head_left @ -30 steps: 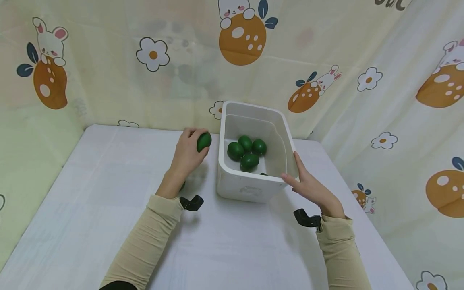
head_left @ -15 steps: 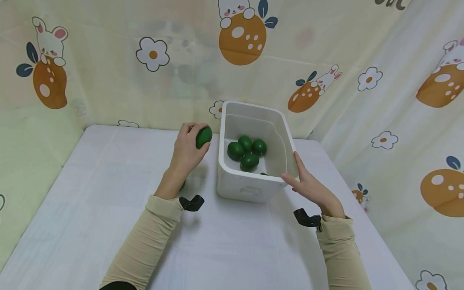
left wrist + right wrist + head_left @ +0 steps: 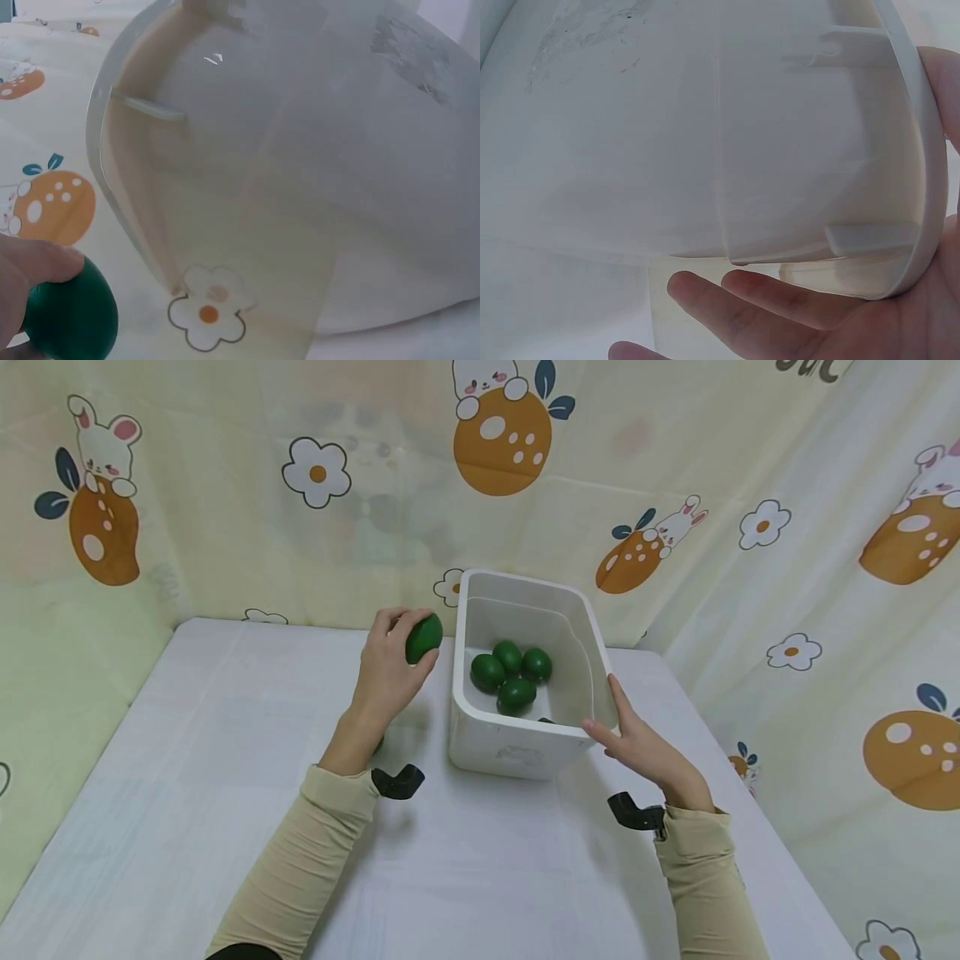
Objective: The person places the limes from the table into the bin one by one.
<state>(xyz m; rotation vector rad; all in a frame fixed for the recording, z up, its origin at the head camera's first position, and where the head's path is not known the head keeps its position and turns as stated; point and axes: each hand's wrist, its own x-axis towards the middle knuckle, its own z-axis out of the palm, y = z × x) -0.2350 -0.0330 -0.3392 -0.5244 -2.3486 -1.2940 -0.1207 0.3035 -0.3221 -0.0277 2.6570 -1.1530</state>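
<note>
My left hand point(image 3: 386, 672) grips a green avocado point(image 3: 423, 637) just left of the white plastic bin point(image 3: 525, 752), lifted off the table near the bin's left wall. The left wrist view shows the same avocado point(image 3: 71, 319) under my fingers point(image 3: 30, 262), with the bin's outer wall point(image 3: 300, 172) close by. Several green avocados point(image 3: 512, 672) lie on the bin's floor. My right hand point(image 3: 637, 743) rests with straight fingers against the bin's front right corner. In the right wrist view its fingers point(image 3: 780, 300) lie under the bin's rim point(image 3: 922, 187).
The bin stands on a white table point(image 3: 187, 827) against a cream curtain point(image 3: 225, 485) printed with rabbits and flowers, which closes in the back and both sides. A small dark green thing point(image 3: 379, 744) peeks out from under my left wrist. Black camera mounts sit at both wrists.
My left hand has lifted the avocado slightly and nudged it toward the bin. The right hand and the bin have stayed put.
</note>
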